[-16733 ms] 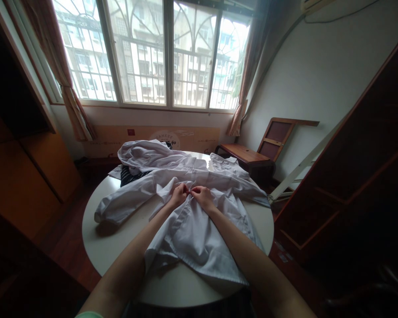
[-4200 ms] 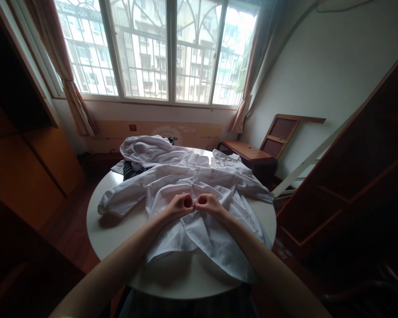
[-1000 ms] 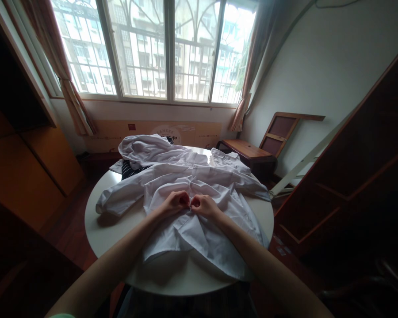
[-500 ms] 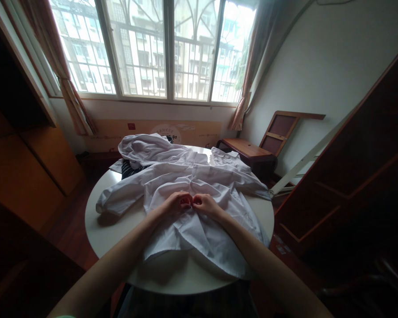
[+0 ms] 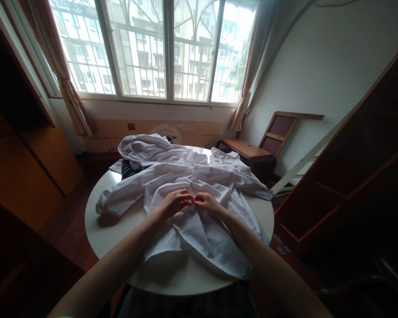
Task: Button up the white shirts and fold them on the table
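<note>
A white long-sleeved shirt [image 5: 205, 240] lies spread over a round white table [image 5: 109, 238], one sleeve stretched out to the left. My left hand [image 5: 175, 202] and my right hand [image 5: 206, 202] meet fingertip to fingertip at the middle of the shirt's front, each pinching the cloth of the front opening. What sits between the fingertips is too small to make out.
More white garments [image 5: 149, 150] and a dark striped one [image 5: 130, 170] are piled at the table's far side. A wooden bench [image 5: 245, 152] stands beyond on the right, with dark wooden furniture [image 5: 358, 176] close by and orange cabinets [image 5: 29, 172] on the left. A barred window fills the back.
Both hands have stayed together on the shirt front, shifting only slightly up and away from me. The shirt's lie is almost unchanged over the last second.
</note>
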A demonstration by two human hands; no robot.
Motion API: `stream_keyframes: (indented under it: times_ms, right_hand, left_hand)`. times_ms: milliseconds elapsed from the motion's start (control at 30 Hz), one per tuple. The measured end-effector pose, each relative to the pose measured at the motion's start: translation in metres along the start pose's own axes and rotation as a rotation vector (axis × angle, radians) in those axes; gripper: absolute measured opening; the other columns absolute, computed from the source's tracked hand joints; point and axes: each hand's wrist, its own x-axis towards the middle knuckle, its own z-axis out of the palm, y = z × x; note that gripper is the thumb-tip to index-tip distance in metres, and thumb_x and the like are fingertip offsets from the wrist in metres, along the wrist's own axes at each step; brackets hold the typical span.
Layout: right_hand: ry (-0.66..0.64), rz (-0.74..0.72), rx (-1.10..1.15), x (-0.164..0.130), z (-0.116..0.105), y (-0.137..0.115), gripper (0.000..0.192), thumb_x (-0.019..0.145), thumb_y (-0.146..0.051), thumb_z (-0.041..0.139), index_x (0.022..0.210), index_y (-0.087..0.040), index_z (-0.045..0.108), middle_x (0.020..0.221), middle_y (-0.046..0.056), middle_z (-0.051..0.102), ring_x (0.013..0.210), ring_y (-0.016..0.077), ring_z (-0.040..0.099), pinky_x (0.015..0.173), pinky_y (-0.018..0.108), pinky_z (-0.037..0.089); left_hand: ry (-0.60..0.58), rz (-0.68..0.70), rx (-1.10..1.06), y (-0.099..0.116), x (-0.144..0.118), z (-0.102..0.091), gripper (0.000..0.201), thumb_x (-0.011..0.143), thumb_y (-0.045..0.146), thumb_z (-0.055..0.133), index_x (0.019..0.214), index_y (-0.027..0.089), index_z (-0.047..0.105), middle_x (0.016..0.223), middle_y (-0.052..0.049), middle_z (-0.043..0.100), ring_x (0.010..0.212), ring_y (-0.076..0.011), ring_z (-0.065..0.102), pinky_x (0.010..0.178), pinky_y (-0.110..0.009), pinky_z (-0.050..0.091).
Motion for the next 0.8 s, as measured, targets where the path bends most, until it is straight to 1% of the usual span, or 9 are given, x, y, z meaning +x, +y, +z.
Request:
stream_keyframes:
  times_ms: [233, 467, 567, 667, 800]
  right_hand:
    - [-0.053, 0.024, 0.129, 0.0017, -0.0039, 0.0024, 0.023, 0.071, -0.033, 0.062, 0.076, -0.012, 0.064, 0.068, 0.001, 0.06, 0.061, 0.0106, 0.05, 0.056, 0.022, 0.038]
    - [-0.044, 0.025, 0.17, 0.0016, -0.003, 0.0041, 0.02, 0.07, -0.032, 0.061, 0.075, -0.013, 0.063, 0.068, 0.001, 0.059, 0.061, 0.0106, 0.049, 0.058, 0.022, 0.038]
    - [-0.043, 0.038, 0.194, 0.0021, -0.0032, 0.005, 0.019, 0.069, -0.032, 0.061, 0.073, -0.013, 0.061, 0.064, -0.001, 0.056, 0.057, 0.0092, 0.045, 0.053, 0.021, 0.035]
    - [-0.055, 0.097, 0.247, 0.0022, -0.0043, 0.0047, 0.021, 0.069, -0.035, 0.061, 0.072, -0.015, 0.058, 0.057, -0.003, 0.049, 0.049, 0.0072, 0.038, 0.045, 0.02, 0.029]
    - [-0.051, 0.125, 0.319, 0.0011, -0.0068, 0.0021, 0.022, 0.069, -0.038, 0.06, 0.073, -0.016, 0.057, 0.053, -0.005, 0.044, 0.044, 0.0062, 0.033, 0.041, 0.02, 0.025]
  left_hand:
    - [0.022, -0.001, 0.045, 0.006, 0.0009, -0.0027, 0.017, 0.084, 0.027, 0.053, 0.08, 0.016, 0.065, 0.081, -0.004, 0.06, 0.067, -0.0111, 0.051, 0.061, -0.023, 0.041]
    - [0.05, 0.021, 0.14, 0.0046, -0.0002, 0.0012, 0.016, 0.085, 0.024, 0.051, 0.078, 0.015, 0.063, 0.08, -0.004, 0.059, 0.066, -0.0109, 0.05, 0.058, -0.023, 0.037]
    - [0.058, 0.026, 0.186, 0.0052, -0.0011, 0.0028, 0.017, 0.086, 0.023, 0.049, 0.077, 0.016, 0.062, 0.081, -0.005, 0.058, 0.066, -0.0115, 0.05, 0.058, -0.023, 0.037]
    - [0.079, 0.028, 0.232, 0.0054, -0.0015, 0.0046, 0.015, 0.086, 0.021, 0.048, 0.08, 0.017, 0.061, 0.083, -0.005, 0.058, 0.07, -0.0132, 0.051, 0.061, -0.024, 0.039]
    - [0.128, 0.032, 0.267, 0.0048, -0.0013, 0.0069, 0.015, 0.087, 0.023, 0.047, 0.082, 0.017, 0.06, 0.083, -0.005, 0.059, 0.073, -0.0147, 0.053, 0.065, -0.025, 0.041]
